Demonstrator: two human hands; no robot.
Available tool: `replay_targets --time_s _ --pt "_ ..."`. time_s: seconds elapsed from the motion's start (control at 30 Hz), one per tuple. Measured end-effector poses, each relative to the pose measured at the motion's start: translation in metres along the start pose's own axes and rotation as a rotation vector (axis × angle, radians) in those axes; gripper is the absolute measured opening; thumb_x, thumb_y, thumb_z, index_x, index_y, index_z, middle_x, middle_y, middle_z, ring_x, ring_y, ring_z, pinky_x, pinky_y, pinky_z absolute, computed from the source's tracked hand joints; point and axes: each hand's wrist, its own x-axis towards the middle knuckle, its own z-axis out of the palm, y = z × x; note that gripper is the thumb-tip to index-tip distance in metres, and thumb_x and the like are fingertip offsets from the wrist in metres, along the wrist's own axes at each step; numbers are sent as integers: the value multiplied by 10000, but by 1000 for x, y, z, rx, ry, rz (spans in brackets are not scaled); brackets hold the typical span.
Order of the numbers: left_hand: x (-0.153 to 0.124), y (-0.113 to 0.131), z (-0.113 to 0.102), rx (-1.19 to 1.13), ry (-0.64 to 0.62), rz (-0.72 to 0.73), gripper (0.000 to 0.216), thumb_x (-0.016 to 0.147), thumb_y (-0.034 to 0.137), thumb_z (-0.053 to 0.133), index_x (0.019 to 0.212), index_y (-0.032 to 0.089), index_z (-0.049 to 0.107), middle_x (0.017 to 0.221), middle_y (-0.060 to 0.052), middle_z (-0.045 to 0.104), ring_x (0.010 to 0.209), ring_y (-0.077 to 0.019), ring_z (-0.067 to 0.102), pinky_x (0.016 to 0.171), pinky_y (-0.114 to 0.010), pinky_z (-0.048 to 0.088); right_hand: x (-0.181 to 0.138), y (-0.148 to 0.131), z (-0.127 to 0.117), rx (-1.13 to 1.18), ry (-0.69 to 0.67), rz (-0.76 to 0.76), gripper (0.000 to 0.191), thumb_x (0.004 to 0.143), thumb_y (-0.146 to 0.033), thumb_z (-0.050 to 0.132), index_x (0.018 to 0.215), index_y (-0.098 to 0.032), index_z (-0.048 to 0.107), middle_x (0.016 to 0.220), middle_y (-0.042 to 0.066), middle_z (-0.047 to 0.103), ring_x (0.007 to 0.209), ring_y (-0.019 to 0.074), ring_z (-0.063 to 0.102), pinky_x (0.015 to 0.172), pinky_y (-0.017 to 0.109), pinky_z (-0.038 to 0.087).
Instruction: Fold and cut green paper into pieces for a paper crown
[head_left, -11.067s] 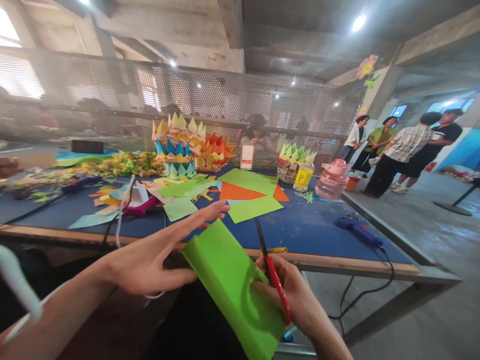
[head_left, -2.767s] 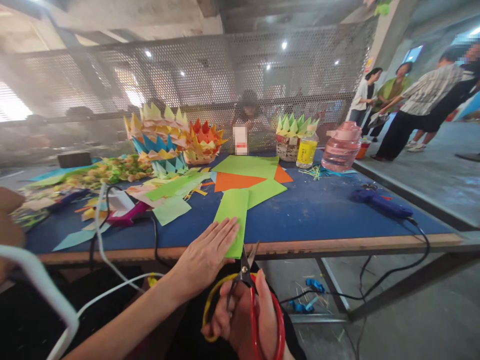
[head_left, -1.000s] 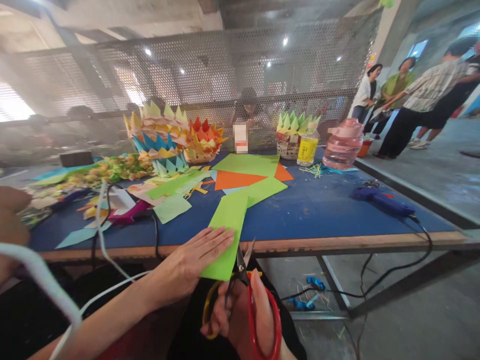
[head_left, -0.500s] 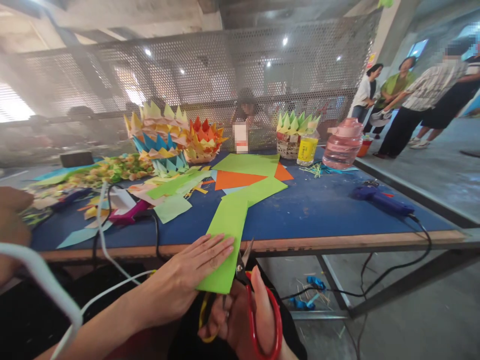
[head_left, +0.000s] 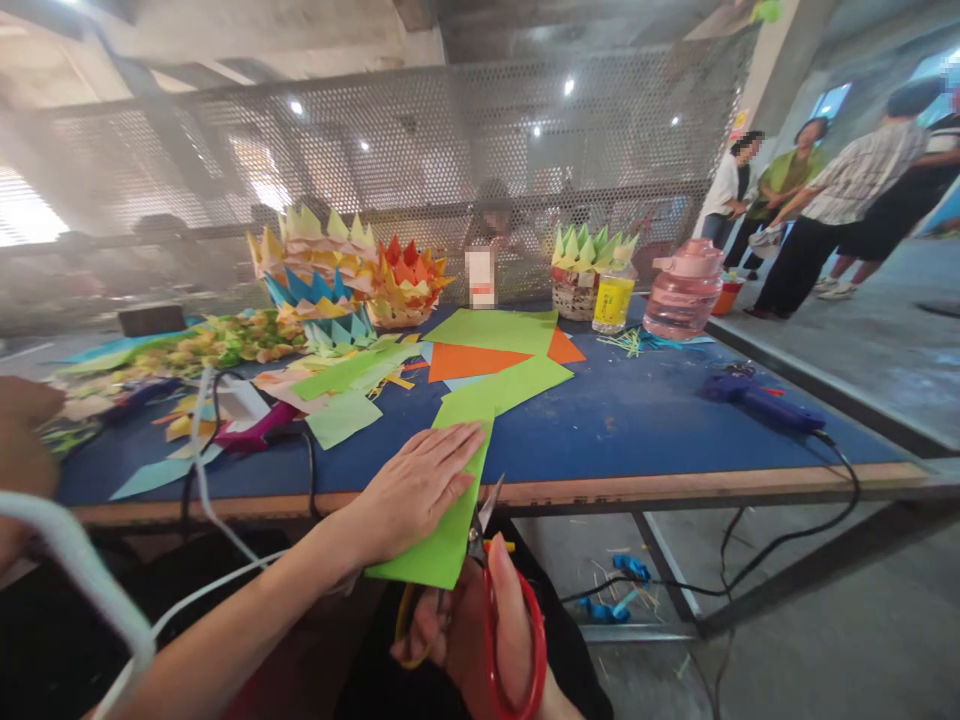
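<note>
My left hand (head_left: 420, 490) lies flat, fingers stretched out, over a folded strip of bright green paper (head_left: 446, 555) that hangs past the table's front edge. Red-handled scissors (head_left: 537, 640) are in my right hand (head_left: 510, 595), below that edge. Their blades are parted, and one pointed blade shows just right of the strip. The other blade is mostly hidden under the paper and my fingers. More green paper (head_left: 532, 385) lies beyond the strip, beside orange sheets (head_left: 476, 362).
Paper crowns (head_left: 337, 320) and a heap of scraps (head_left: 247, 335) sit at the left. A yellow-labelled bottle (head_left: 612, 303) and pink jug (head_left: 681, 295) stand at the back right. Glue guns (head_left: 761, 400) with cords rest on the blue table (head_left: 600, 430). Another person's arm (head_left: 26, 450) shows at far left.
My left hand has slid forward along the green strip. The strip's near end has swung left a little. The scissors have shifted slightly left, still in my right hand.
</note>
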Motion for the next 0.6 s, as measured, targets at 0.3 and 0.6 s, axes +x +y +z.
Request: replay_targets --time_s 0.3,0.6 --pt "-3 -2 0 27 -71 -10 531 1013 409 160 1503 206 187 1560 -25 223 1431 -187 204 1164 -444 188 4 1 -4 15 9 38 728 618 -869 487 765 -161 576 493 -39 529 469 127 541 607 319 477" --pt "-4 -6 7 18 -21 16 523 1014 405 185 1503 219 190 1556 -21 248 1424 -191 227 1163 -431 196 3 -17 10 -34 66 24 750 699 -852 405 827 -137 591 531 -29 515 494 122 510 656 342 479"
